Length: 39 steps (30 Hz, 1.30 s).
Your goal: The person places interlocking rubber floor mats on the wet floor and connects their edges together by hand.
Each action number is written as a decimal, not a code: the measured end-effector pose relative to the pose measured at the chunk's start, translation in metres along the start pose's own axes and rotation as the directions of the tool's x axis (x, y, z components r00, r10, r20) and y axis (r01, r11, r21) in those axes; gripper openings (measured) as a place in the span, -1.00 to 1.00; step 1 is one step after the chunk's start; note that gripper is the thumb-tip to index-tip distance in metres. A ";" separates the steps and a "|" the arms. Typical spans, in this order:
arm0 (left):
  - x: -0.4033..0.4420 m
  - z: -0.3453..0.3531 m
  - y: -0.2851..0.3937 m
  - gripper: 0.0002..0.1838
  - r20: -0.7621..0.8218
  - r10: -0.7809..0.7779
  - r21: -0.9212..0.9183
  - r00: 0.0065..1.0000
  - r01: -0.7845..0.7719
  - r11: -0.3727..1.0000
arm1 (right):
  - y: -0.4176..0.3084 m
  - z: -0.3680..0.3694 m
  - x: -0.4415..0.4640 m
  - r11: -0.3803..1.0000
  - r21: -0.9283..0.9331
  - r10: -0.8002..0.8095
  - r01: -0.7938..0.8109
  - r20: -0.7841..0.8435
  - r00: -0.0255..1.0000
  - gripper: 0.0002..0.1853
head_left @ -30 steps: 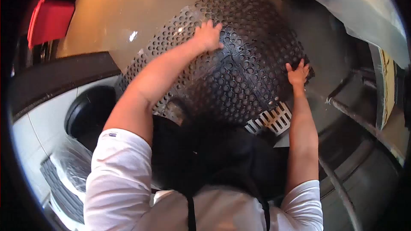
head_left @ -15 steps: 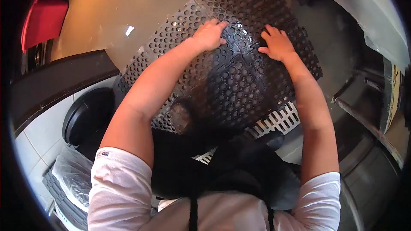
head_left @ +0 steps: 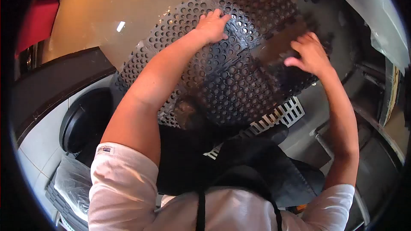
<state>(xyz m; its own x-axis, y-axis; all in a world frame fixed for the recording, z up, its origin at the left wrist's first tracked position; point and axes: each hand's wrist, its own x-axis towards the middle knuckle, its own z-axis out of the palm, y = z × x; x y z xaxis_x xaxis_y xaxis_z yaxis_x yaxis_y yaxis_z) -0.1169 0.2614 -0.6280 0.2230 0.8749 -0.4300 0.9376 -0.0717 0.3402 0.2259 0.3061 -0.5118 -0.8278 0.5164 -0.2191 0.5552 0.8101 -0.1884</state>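
My left hand [head_left: 211, 28] lies palm down with its fingers spread on the black mat [head_left: 239, 87], the holed one of joined tiles on the floor [head_left: 107, 0] in front of me. My right hand [head_left: 311, 55] is out at the mat's right side, thumb held away from bent fingers; blur and the dark patch beneath keep me from telling whether it has hold of an edge. The white grate [head_left: 293, 109] shows beside the mat's near edge, on my right. The floor shines as if wet, so I judge the mat could slide if I lean or push unevenly. A sideways pull by my right hand might part the seams where the tiles join. My fingertips could catch in the holes, too, or an edge could drop on them if my hold is poor.
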 end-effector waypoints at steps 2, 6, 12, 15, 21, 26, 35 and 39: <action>0.000 -0.001 0.007 -0.13 -0.036 -0.023 -0.012 0.999 0.023 1.000 | -0.015 -0.036 -0.037 0.998 0.006 0.069 -0.070 0.070 0.995 -0.35; 0.004 0.021 0.020 -0.06 -0.227 0.147 0.065 0.963 -0.136 0.989 | 0.007 -0.032 -0.091 0.984 -0.066 0.166 -0.165 0.014 0.986 -0.38; -0.002 0.036 0.056 0.04 -0.055 0.067 -0.008 0.996 -0.068 0.998 | 0.066 0.061 -0.099 0.903 -0.172 0.399 -0.395 -0.010 0.917 -0.42; -0.004 0.037 0.050 0.04 -0.033 0.090 0.017 0.995 -0.090 0.996 | 0.058 0.122 -0.076 0.824 -0.232 0.489 -0.517 -0.169 0.856 -0.54; 0.002 0.038 0.047 0.12 -0.074 0.059 0.027 0.995 -0.057 0.998 | -0.096 0.152 0.020 0.509 0.648 0.718 -0.567 0.044 0.695 -0.65; 0.011 0.038 0.036 0.22 -0.188 0.103 0.041 0.977 -0.097 0.994 | -0.077 0.184 0.059 -0.130 0.893 0.869 -0.431 0.312 0.385 -0.62; 0.024 0.005 0.052 0.12 -0.146 -0.088 -0.150 0.985 0.066 0.986 | -0.057 0.171 0.067 -0.666 0.743 0.666 0.060 0.557 0.497 -0.63; 0.019 0.008 0.051 0.18 -0.178 -0.078 -0.182 0.981 0.045 0.982 | -0.067 0.143 0.070 -0.604 0.790 0.599 -0.107 0.539 0.592 -0.54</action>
<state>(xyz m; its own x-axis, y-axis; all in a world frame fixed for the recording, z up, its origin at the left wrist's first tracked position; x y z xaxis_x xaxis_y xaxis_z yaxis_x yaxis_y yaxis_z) -0.0633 0.2704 -0.6252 0.0981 0.9492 -0.2991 0.8826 0.0559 0.4668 0.1425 0.2484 -0.6516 -0.1142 0.6416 -0.7585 -0.1837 -0.7639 -0.6186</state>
